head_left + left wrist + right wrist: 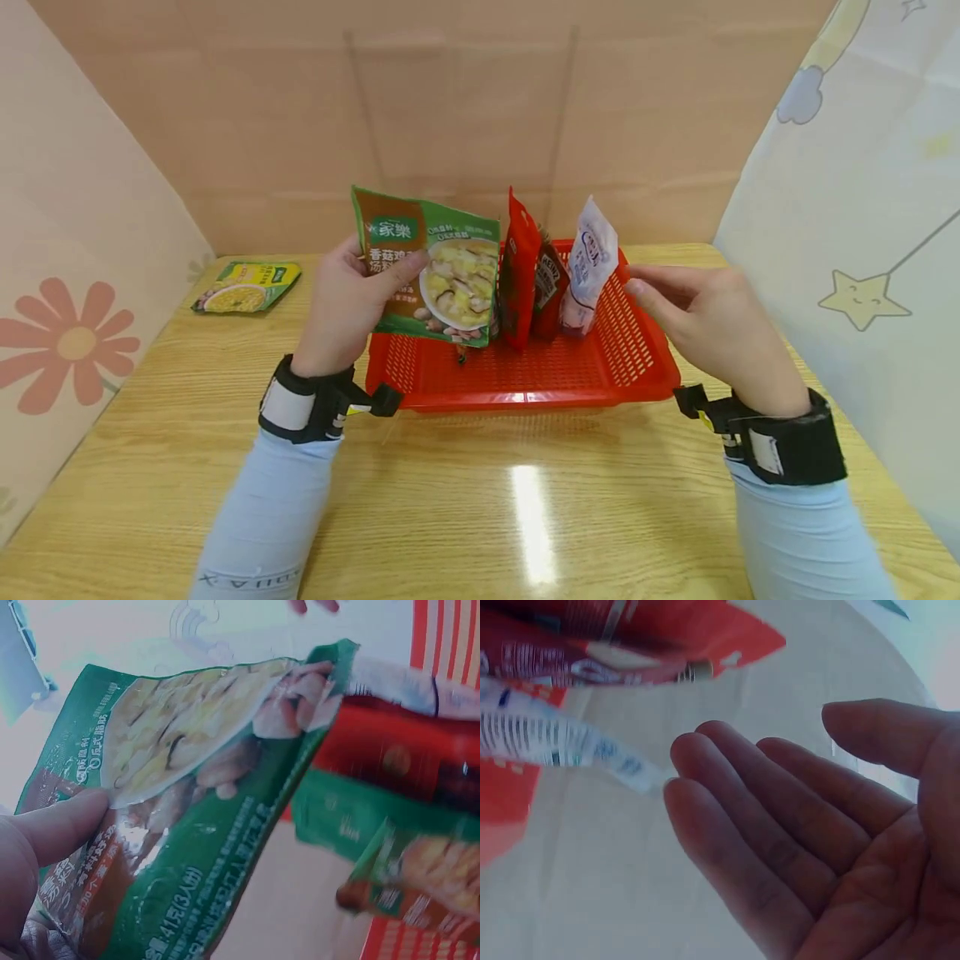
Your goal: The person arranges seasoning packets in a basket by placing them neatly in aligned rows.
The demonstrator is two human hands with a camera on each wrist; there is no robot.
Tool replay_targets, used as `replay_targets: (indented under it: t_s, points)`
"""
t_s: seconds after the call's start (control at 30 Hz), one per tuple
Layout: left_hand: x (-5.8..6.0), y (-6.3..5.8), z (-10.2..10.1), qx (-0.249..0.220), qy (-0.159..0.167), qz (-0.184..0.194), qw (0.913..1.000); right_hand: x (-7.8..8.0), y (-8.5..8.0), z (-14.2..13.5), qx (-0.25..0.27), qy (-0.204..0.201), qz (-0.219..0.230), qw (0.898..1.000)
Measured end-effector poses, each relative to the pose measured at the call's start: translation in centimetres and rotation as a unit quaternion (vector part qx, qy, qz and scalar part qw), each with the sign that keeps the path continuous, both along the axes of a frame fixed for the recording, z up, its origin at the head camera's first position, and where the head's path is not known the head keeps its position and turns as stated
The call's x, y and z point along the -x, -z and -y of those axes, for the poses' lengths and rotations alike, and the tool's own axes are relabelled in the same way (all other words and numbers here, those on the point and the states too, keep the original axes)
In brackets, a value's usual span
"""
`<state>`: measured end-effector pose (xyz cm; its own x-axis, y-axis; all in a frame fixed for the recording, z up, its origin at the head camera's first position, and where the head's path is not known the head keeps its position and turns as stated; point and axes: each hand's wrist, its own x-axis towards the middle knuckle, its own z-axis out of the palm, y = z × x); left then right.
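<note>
My left hand [356, 292] pinches a green and brown soup mix packet [457, 283], thumb across its front, above the left part of a red plastic basket [517, 398]. My right hand [697, 321] is at the basket's right rim, fingers extended; the right wrist view shows its palm [862, 900] holding nothing. Just left of those fingertips stands a white pouch [592, 258]. A Heinz ketchup pouch [549, 287] and a tall red packet [520, 271] stand beside it in the basket. Another green soup packet [427, 877] appears in the left wrist view, mostly hidden from the head view.
A yellow and green soup packet [247, 287] lies on the wooden table [450, 508] at the back left. Behind the basket rises a tan backdrop [465, 125], and patterned panels [862, 208] flank the table on both sides.
</note>
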<state>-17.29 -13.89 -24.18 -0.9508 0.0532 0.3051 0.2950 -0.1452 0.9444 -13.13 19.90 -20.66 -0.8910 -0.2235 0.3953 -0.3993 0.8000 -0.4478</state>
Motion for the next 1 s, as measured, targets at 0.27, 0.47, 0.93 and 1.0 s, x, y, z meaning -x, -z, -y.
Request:
replay_targets:
  t_s: [0.27,0.47,0.93,1.0]
  points:
    - [-1.8,-0.6,-1.8,0.043,0.034,0.009,0.9984,-0.4,1.6,3.6,-0.028,-0.084,0.027,0.996]
    - [-2.9,-1.0,-2.7,0.077,0.021,-0.003,0.9968,-0.4,3.1,5.8,0.019,-0.123,0.056,0.991]
    - [-3.3,0.0,-4.2,0.028,0.072,-0.011,0.9969,-0.1,5.5,8.5,0.232,-0.195,0.148,0.941]
    - [-3.1,0.5,-4.4,0.023,0.081,-0.020,0.9962,-0.3,5.6,8.8,0.237,-0.200,0.149,0.939]
